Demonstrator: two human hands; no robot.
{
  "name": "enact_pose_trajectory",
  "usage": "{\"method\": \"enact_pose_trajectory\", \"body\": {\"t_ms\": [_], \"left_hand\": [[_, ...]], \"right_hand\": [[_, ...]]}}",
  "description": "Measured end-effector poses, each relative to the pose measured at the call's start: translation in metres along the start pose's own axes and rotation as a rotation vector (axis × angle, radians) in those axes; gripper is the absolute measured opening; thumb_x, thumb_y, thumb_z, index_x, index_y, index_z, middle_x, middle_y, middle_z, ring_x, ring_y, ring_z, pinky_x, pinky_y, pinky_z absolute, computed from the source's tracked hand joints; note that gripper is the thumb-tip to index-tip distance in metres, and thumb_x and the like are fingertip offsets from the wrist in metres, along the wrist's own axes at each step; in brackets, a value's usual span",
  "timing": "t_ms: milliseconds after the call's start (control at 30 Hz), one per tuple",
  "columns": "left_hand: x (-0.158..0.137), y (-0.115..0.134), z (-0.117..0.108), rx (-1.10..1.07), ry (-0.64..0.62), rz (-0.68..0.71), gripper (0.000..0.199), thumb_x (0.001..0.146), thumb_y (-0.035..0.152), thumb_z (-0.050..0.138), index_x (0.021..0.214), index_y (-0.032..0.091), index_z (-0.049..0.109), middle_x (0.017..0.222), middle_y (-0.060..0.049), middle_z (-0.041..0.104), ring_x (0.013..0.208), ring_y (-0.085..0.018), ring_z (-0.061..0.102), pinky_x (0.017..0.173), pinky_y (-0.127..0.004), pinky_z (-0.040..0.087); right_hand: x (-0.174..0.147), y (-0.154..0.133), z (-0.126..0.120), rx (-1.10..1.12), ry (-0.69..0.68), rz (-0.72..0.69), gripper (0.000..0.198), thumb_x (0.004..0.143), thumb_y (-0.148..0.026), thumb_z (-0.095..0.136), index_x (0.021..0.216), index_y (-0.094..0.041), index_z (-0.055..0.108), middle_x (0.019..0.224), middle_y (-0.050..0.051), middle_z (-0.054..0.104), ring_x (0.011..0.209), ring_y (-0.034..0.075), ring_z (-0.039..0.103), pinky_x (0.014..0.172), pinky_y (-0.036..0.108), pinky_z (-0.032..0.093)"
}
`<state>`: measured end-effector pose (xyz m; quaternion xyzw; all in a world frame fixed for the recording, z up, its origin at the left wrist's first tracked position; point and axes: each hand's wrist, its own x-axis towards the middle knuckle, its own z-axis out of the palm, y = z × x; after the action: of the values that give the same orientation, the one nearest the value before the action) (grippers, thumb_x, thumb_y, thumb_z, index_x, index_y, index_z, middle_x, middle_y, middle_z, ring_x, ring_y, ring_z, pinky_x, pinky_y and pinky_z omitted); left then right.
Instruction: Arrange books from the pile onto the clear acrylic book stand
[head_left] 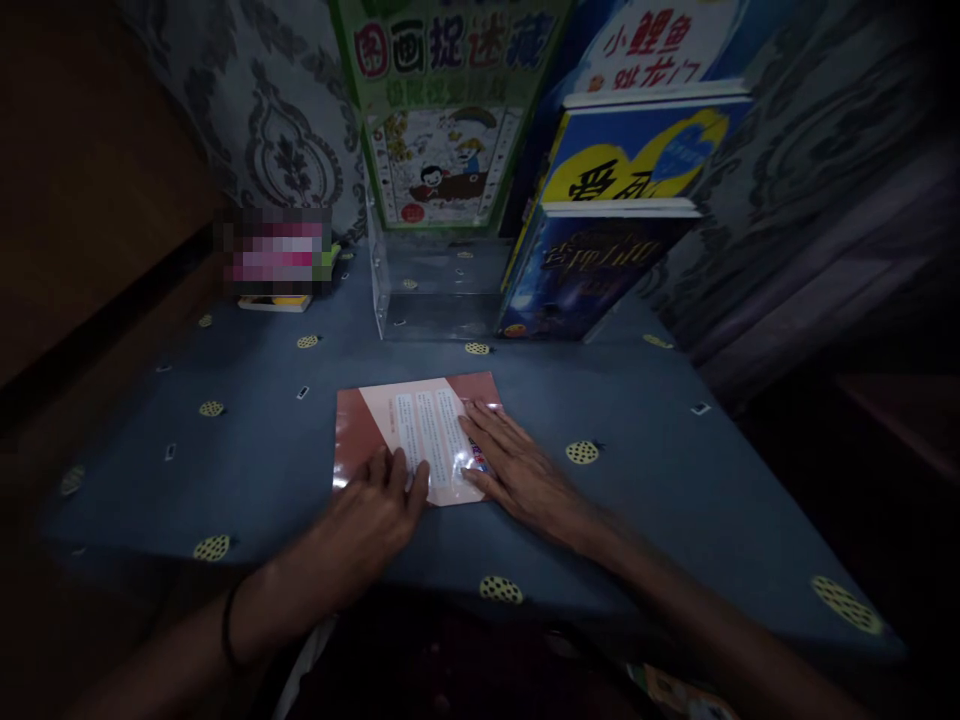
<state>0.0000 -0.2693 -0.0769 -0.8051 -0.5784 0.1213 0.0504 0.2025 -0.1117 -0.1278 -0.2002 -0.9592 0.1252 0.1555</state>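
Observation:
A thin glossy book (420, 430) with a brown and pale pink cover lies flat on the table in front of me. Columns of small print run along its face. My left hand (379, 510) rests on its near left edge, fingers bent but apart. Across the book's right side lies my right hand (517, 470), flat with its fingers stretched over the cover, hiding part of some coloured lettering. Neither hand grips the book.
A clear acrylic stand (442, 300) at the back holds a green picture book (446, 150), a blue and yellow book (637, 150) and a dark blue book (585, 270). Books with a blurred pink top (277, 255) lie at the back left. A blue pineapple-print cloth (615, 400) covers the table.

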Motion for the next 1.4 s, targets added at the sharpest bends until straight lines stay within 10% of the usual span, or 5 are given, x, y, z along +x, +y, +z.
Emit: {"method": "enact_pose_trajectory", "body": {"t_ms": [833, 1233, 1400], "left_hand": [[0.014, 0.012, -0.001, 0.285, 0.051, 0.028, 0.062, 0.085, 0.010, 0.059, 0.145, 0.004, 0.048, 0.125, -0.036, 0.062, 0.105, -0.046, 0.069, 0.072, -0.050, 0.060], [0.008, -0.030, -0.029, -0.114, -0.033, 0.044, 0.048, 0.085, -0.003, 0.042, 0.130, 0.008, 0.052, 0.110, -0.019, 0.069, 0.092, -0.027, 0.069, 0.071, -0.036, 0.056], [-0.009, -0.044, -0.021, -0.359, 0.127, -0.120, 0.039, 0.091, 0.004, 0.041, 0.122, 0.020, 0.055, 0.088, -0.004, 0.071, 0.073, -0.017, 0.066, 0.061, -0.024, 0.045]], "right_hand": [[-0.001, -0.003, -0.012, 0.225, -0.020, 0.075, 0.059, 0.102, -0.053, 0.043, 0.151, -0.022, 0.044, 0.161, 0.010, 0.036, 0.151, 0.029, 0.028, 0.123, 0.056, 0.028], [-0.003, 0.027, -0.046, 0.785, -0.010, 0.161, 0.061, 0.095, -0.069, 0.042, 0.139, -0.030, 0.060, 0.145, 0.008, 0.059, 0.138, 0.033, 0.049, 0.117, 0.061, 0.032], [0.001, 0.036, -0.053, 0.815, 0.000, 0.203, 0.071, 0.077, -0.067, 0.071, 0.136, -0.029, 0.061, 0.141, 0.009, 0.062, 0.134, 0.034, 0.053, 0.115, 0.057, 0.037]]}}
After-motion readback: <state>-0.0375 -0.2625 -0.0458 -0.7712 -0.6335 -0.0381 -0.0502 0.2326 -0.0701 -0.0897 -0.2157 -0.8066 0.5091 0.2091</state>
